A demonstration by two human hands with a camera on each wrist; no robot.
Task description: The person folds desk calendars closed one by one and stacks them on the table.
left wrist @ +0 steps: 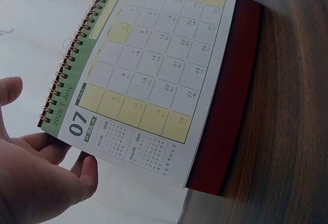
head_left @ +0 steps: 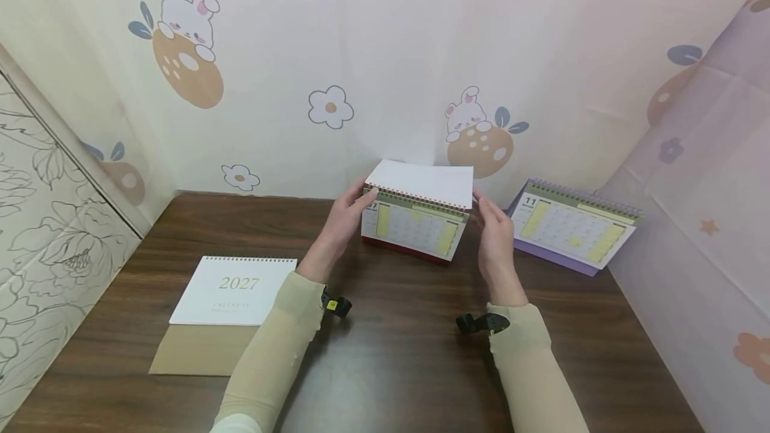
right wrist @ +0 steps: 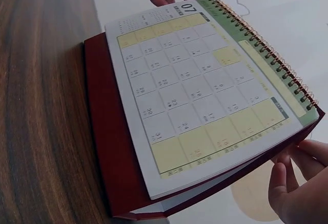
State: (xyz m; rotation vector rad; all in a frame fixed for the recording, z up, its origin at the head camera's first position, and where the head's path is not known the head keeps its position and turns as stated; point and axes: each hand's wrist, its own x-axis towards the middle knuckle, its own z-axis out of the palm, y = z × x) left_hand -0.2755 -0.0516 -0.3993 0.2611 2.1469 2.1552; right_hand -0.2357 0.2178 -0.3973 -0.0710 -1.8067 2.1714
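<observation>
A spiral-bound desk calendar [head_left: 415, 229] with a dark red base [left wrist: 225, 101] stands tent-like at the back of the table, turned to July 2026. White paper [head_left: 427, 181] lies beyond its coil on the rear side. My left hand [head_left: 345, 219] is at the calendar's left end. Its fingertips reach behind the edge, while the thumb stands apart in the left wrist view. At the other end, my right hand [head_left: 496, 239] has loosely bent fingers [right wrist: 307, 160] by the rear corner. Whether they press on it is partly hidden.
To the right stands a second desk calendar [head_left: 571, 226] with a purple base. A white 2027 calendar [head_left: 234, 289] on a tan base lies front left, partly behind my left sleeve. A printed cloth [head_left: 391, 52] hangs at the table's back edge.
</observation>
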